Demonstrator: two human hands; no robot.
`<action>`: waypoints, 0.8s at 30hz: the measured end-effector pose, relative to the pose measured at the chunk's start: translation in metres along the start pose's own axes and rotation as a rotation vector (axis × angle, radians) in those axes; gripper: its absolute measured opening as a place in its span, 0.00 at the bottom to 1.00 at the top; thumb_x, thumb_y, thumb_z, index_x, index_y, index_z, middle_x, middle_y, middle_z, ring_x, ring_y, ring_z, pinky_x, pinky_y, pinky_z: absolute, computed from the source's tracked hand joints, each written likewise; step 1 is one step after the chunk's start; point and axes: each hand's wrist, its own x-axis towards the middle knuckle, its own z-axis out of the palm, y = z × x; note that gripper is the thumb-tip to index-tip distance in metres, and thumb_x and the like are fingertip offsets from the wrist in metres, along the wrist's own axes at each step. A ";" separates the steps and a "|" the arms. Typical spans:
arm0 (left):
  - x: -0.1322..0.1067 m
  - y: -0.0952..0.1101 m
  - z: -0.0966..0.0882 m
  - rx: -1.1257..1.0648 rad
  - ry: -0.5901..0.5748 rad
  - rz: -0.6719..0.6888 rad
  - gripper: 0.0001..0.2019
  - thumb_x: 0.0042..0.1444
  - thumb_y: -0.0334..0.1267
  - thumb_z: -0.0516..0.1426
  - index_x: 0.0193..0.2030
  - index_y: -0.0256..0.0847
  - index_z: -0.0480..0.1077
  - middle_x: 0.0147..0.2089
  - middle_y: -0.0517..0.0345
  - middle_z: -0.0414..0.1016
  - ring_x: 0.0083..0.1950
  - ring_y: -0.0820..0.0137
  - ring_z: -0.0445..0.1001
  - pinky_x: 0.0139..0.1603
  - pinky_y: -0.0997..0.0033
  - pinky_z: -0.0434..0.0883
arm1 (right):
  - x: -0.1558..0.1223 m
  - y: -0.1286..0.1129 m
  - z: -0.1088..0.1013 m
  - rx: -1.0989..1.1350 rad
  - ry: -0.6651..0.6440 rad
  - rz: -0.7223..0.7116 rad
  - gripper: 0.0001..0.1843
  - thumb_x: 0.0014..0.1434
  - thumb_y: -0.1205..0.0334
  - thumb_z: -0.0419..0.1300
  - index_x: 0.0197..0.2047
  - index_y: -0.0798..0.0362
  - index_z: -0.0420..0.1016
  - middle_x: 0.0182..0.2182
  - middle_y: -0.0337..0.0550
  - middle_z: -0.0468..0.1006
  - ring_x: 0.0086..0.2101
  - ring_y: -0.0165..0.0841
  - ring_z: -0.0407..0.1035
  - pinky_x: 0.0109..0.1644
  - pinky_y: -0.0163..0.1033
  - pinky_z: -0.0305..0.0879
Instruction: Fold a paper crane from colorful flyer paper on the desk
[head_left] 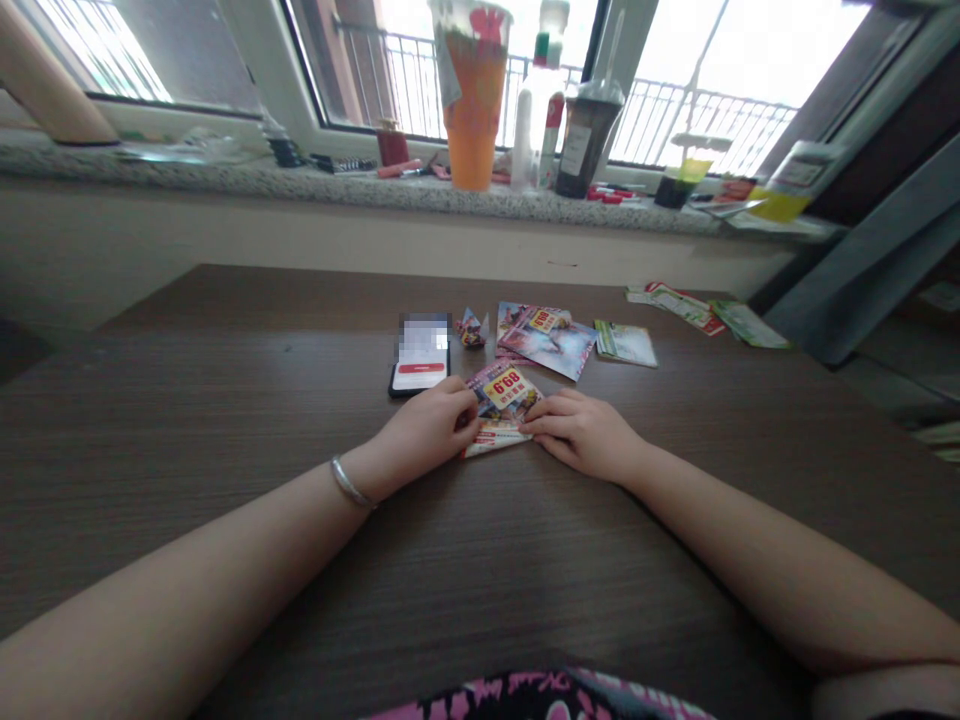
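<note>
Head view, we see the left hand (437, 415) curled, gripping the left side of the bright paper (504, 390) on the worktop (225, 430), right hand (585, 430) palm down, fingers on its right edge, pinching or not we cannot tell, some left fingers hidden, phone (420, 368) partly blurry.

Wide table (225, 430) lets a hand pass left of the phone (420, 352) and nearside of the left hand (435, 415) and right hand (585, 430). Ahead, their leaflet (507, 392), a wad (471, 331), a pile (553, 348) and a card (630, 345) obstruct.
</note>
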 end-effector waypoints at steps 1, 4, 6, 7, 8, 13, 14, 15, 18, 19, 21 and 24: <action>0.000 0.000 0.000 -0.001 -0.002 0.000 0.07 0.59 0.35 0.54 0.30 0.38 0.66 0.38 0.56 0.65 0.35 0.70 0.66 0.38 0.70 0.67 | 0.000 0.000 0.000 -0.007 0.000 -0.002 0.13 0.65 0.62 0.54 0.46 0.49 0.79 0.45 0.44 0.79 0.43 0.36 0.70 0.47 0.43 0.69; 0.000 -0.001 -0.001 0.008 -0.005 -0.002 0.07 0.59 0.34 0.54 0.30 0.38 0.66 0.37 0.56 0.65 0.35 0.70 0.66 0.37 0.70 0.66 | 0.001 0.000 0.000 -0.029 0.005 -0.005 0.13 0.65 0.62 0.54 0.47 0.49 0.79 0.42 0.45 0.78 0.41 0.36 0.70 0.45 0.43 0.68; 0.000 -0.001 0.000 0.013 -0.007 -0.001 0.07 0.59 0.34 0.54 0.30 0.38 0.65 0.37 0.55 0.65 0.35 0.70 0.66 0.37 0.70 0.66 | 0.001 0.000 0.000 -0.044 0.002 -0.009 0.14 0.65 0.61 0.53 0.47 0.49 0.79 0.40 0.46 0.78 0.40 0.36 0.69 0.44 0.43 0.68; 0.000 -0.001 0.000 0.014 -0.006 -0.002 0.07 0.59 0.34 0.54 0.30 0.38 0.65 0.37 0.55 0.65 0.35 0.70 0.66 0.37 0.70 0.66 | 0.001 0.001 0.000 -0.050 -0.001 -0.010 0.14 0.65 0.61 0.53 0.47 0.49 0.79 0.39 0.46 0.78 0.40 0.36 0.69 0.44 0.42 0.68; 0.000 0.000 0.000 0.013 -0.004 -0.001 0.07 0.59 0.34 0.54 0.30 0.38 0.65 0.37 0.56 0.65 0.35 0.70 0.66 0.38 0.70 0.67 | 0.001 0.001 0.000 -0.054 -0.004 -0.011 0.14 0.65 0.61 0.53 0.47 0.49 0.79 0.39 0.46 0.78 0.40 0.36 0.69 0.44 0.42 0.68; 0.000 0.001 -0.001 0.012 0.011 0.004 0.07 0.59 0.34 0.53 0.30 0.38 0.66 0.37 0.55 0.66 0.36 0.70 0.66 0.39 0.69 0.67 | 0.002 0.000 -0.001 -0.066 -0.011 -0.013 0.14 0.66 0.61 0.53 0.48 0.48 0.79 0.40 0.46 0.77 0.40 0.36 0.69 0.43 0.41 0.67; 0.000 0.001 -0.001 0.012 0.017 0.006 0.07 0.59 0.34 0.53 0.30 0.38 0.66 0.37 0.55 0.66 0.36 0.70 0.67 0.39 0.69 0.68 | 0.002 -0.001 -0.002 -0.074 -0.014 -0.013 0.14 0.66 0.61 0.53 0.48 0.48 0.79 0.40 0.46 0.77 0.40 0.36 0.68 0.43 0.41 0.66; -0.001 0.001 -0.001 0.013 0.022 0.010 0.07 0.59 0.33 0.53 0.30 0.38 0.66 0.38 0.55 0.66 0.36 0.70 0.67 0.39 0.69 0.68 | 0.002 -0.001 -0.002 -0.084 -0.014 -0.015 0.14 0.66 0.60 0.53 0.49 0.47 0.79 0.40 0.46 0.77 0.40 0.36 0.68 0.43 0.41 0.66; -0.001 0.001 -0.001 0.019 0.031 0.018 0.06 0.59 0.33 0.53 0.30 0.38 0.66 0.38 0.55 0.65 0.36 0.70 0.67 0.40 0.69 0.68 | 0.002 -0.001 -0.003 -0.107 -0.013 -0.028 0.15 0.66 0.60 0.52 0.49 0.47 0.78 0.40 0.46 0.77 0.39 0.35 0.68 0.42 0.41 0.66; -0.001 0.001 -0.001 0.022 0.032 0.016 0.06 0.59 0.33 0.53 0.30 0.38 0.66 0.38 0.55 0.65 0.36 0.70 0.67 0.40 0.69 0.69 | 0.002 -0.001 -0.003 -0.111 -0.013 -0.033 0.15 0.66 0.59 0.52 0.49 0.47 0.78 0.40 0.46 0.77 0.39 0.35 0.68 0.42 0.41 0.66; -0.001 0.001 -0.001 0.022 0.035 0.009 0.06 0.59 0.34 0.53 0.31 0.38 0.66 0.38 0.55 0.66 0.36 0.70 0.67 0.40 0.69 0.69 | 0.002 -0.001 -0.003 -0.118 -0.018 -0.036 0.15 0.66 0.59 0.52 0.49 0.47 0.78 0.40 0.45 0.77 0.39 0.35 0.68 0.42 0.41 0.65; -0.001 0.000 0.000 0.028 0.038 0.001 0.05 0.59 0.34 0.54 0.32 0.38 0.66 0.38 0.55 0.66 0.36 0.69 0.68 0.39 0.68 0.69 | 0.001 0.000 -0.003 -0.129 -0.033 -0.028 0.15 0.67 0.58 0.51 0.50 0.47 0.78 0.40 0.45 0.77 0.39 0.35 0.68 0.42 0.41 0.65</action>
